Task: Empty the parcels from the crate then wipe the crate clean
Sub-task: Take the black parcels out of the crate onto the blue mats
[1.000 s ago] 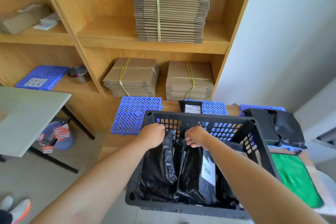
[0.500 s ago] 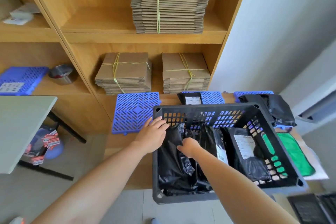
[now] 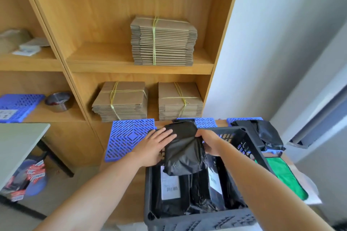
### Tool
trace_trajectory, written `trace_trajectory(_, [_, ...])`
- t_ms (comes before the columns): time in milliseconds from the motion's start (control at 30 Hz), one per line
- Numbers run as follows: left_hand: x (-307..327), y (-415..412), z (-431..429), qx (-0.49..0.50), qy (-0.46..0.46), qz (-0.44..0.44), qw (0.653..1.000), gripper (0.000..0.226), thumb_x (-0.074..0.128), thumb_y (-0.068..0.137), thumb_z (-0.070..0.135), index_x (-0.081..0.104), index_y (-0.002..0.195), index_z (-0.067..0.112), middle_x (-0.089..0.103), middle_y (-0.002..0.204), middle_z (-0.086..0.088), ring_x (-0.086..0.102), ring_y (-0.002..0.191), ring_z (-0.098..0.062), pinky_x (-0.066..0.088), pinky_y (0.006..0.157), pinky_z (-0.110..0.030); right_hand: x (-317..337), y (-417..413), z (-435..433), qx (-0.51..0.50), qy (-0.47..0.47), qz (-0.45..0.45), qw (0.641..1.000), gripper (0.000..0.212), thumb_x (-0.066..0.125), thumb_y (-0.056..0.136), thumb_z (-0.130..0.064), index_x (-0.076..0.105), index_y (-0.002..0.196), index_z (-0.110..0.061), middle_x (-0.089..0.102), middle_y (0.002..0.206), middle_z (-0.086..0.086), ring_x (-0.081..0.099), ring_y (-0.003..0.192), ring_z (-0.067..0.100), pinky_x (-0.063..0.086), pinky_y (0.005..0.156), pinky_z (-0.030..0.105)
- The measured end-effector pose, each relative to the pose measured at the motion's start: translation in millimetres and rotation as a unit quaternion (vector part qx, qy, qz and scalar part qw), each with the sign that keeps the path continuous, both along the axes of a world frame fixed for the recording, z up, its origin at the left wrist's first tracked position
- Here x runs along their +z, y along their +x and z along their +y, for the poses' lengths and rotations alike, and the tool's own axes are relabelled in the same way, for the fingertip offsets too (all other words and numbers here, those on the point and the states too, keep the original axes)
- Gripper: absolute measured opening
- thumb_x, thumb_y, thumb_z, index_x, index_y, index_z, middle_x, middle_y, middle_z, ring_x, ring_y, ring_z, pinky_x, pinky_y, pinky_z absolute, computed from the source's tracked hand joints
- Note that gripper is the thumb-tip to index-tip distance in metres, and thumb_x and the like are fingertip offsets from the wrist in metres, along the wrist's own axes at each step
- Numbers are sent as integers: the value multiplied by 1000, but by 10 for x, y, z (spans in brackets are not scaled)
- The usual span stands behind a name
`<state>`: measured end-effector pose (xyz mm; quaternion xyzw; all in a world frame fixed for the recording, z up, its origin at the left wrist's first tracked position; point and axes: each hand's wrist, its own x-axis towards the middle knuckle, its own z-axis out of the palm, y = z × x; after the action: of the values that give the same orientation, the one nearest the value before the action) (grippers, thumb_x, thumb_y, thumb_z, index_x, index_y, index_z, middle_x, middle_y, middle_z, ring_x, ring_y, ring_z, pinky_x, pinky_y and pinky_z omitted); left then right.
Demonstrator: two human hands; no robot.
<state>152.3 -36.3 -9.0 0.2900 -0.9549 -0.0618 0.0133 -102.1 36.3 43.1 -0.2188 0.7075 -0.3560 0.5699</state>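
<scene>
Since the frame half a second earlier, one black parcel (image 3: 183, 148) has been raised out of the crate (image 3: 197, 220), where it was standing among the rest. It is now held over the crate's far left part, and its lower end is seen above the other parcels (image 3: 170, 187). The left hand (image 3: 154, 145) has been brought from the crate's far left corner onto the parcel.

The black parcel is wrapped in glossy, creased black film, and no label is seen on the side facing the camera. Its long axis is set roughly away from the person: the upper end is pointed towards the shelf unit (image 3: 140, 67) and is folded over, while the lower end is pointed back towards the person and down into the crate.

The parcel's right upper edge is gripped by the right hand (image 3: 209, 142), with the fingers curled round the film. The left hand is laid flat against the parcel's left upper side, its fingers straight and spread.

The crate is made of dark slatted plastic. The other parcels inside it are stood on end, and white barcode labels are shown on two of them. A green cloth (image 3: 283, 176) is laid just beside the crate's right wall, and a blue grid mat (image 3: 129, 137) is seen beyond the left hand.
</scene>
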Motion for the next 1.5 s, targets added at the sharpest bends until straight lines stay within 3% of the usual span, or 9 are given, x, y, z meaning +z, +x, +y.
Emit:
trace_trajectory(100, [167, -215, 11, 10, -35, 105, 994, 85, 68, 90, 19, 18, 158, 32, 9, 168, 13, -4, 155, -12, 5, 127, -43, 317, -168, 18, -19, -36, -11, 999, 31, 61, 72, -18, 56, 101, -9, 57, 92, 13, 58, 78, 27, 50, 76, 35])
trace_trajectory(233, [643, -512, 108, 109, 73, 268, 954, 52, 76, 84, 41, 58, 130, 26, 61, 132, 7, 47, 131, -17, 35, 110, -41, 631, -292, 139, -52, -72, -75, 993, 17, 52, 95, -23, 56, 89, -7, 65, 86, 13, 64, 73, 28, 50, 65, 34])
trace_trajectory(433, [1082, -599, -46, 296, 420, 471, 717, 39, 77, 84, 47, 65, 114, 25, 74, 111, 0, 71, 97, -16, 58, 80, -34, 759, -445, 33, -60, -167, -138, 974, 44, 46, 96, -48, 62, 85, -9, 71, 116, 16, 68, 93, 29, 49, 71, 33])
trace_trajectory(533, [1154, -602, -51, 309, 480, 479, 667, 40, 77, 86, 44, 65, 116, 20, 75, 106, -4, 73, 93, -21, 59, 73, -34, 787, -361, -2, -24, -179, -100, 978, 37, 46, 99, -40, 63, 87, -10, 72, 114, 13, 68, 96, 27, 49, 77, 34])
trace_trajectory(700, [1087, -665, -21, 387, 410, 470, 680, 50, 80, 79, 48, 60, 117, 21, 72, 108, 0, 69, 95, -21, 57, 80, -38, 818, -124, -75, -21, -199, -63, 978, 28, 54, 98, -36, 63, 100, -9, 68, 109, 12, 68, 87, 21, 54, 75, 33])
trace_trajectory(833, [1146, -847, 126, 364, 449, 485, 656, 43, 74, 83, 50, 58, 113, 25, 71, 110, 0, 67, 101, -19, 54, 95, -45, 825, 149, -179, 59, -163, -19, 985, 60, 67, 79, -63, 59, 127, -28, 61, 127, -4, 57, 118, 20, 50, 98, 47])
trace_trajectory(1000, [1205, -949, 240, 298, 520, 491, 632, 30, 51, 101, 40, 67, 123, 26, 66, 123, 6, 59, 116, -10, 48, 101, -36, 799, 181, -273, 33, -172, 1, 985, 79, 83, 58, -66, 55, 122, -28, 68, 113, 2, 66, 105, 24, 54, 93, 47])
trace_trajectory(1233, [1084, -758, 93, 333, 363, 391, 778, 30, 50, 104, 23, 59, 132, 24, 59, 138, 3, 54, 129, -18, 45, 109, -39, 698, -191, -156, -15, -141, -18, 990, 48, 75, 77, -27, 59, 119, -10, 73, 104, 15, 70, 95, 33, 60, 76, 43])
trace_trajectory(1500, [868, -875, 36, 365, 535, 434, 626, 64, 85, 68, 57, 62, 114, 19, 74, 110, -8, 72, 100, -30, 58, 91, -50, 606, -275, -31, -10, -152, -97, 984, 30, 70, 90, -25, 67, 115, -9, 75, 103, 11, 70, 100, 29, 56, 91, 46])
